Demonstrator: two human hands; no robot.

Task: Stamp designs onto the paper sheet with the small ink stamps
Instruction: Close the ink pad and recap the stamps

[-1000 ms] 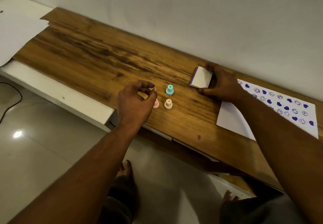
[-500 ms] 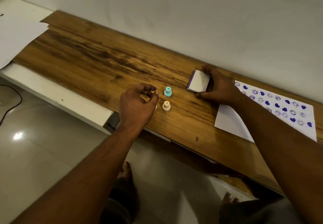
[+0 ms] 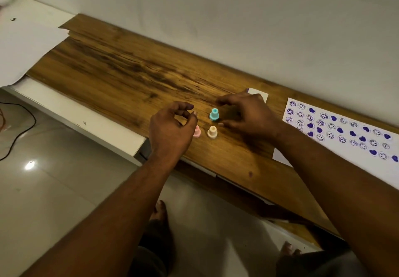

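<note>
Three small stamps stand upright on the wooden table (image 3: 121, 75): a teal stamp (image 3: 214, 115), a cream stamp (image 3: 212, 132) and a pink stamp (image 3: 197, 131), the pink one half hidden by my left hand (image 3: 171, 128). That hand hovers over the pink stamp with its fingers curled and apart, holding nothing. My right hand (image 3: 248, 114) is spread open just right of the teal stamp, its fingertips close to it. Behind my right hand lies the white ink pad (image 3: 258, 93), mostly hidden. The paper sheet (image 3: 343, 132), covered with purple smileys and hearts, lies at the right.
A white wall runs along the table's far edge. White paper (image 3: 26, 45) and a white ledge (image 3: 75, 114) sit at the table's left end. Below is a tiled floor with a black cable (image 3: 21, 129) and my feet (image 3: 160, 209).
My right hand let go of the white ink pad and moved left toward the teal stamp. My left hand stayed over the pink stamp, fingers a little wider apart.
</note>
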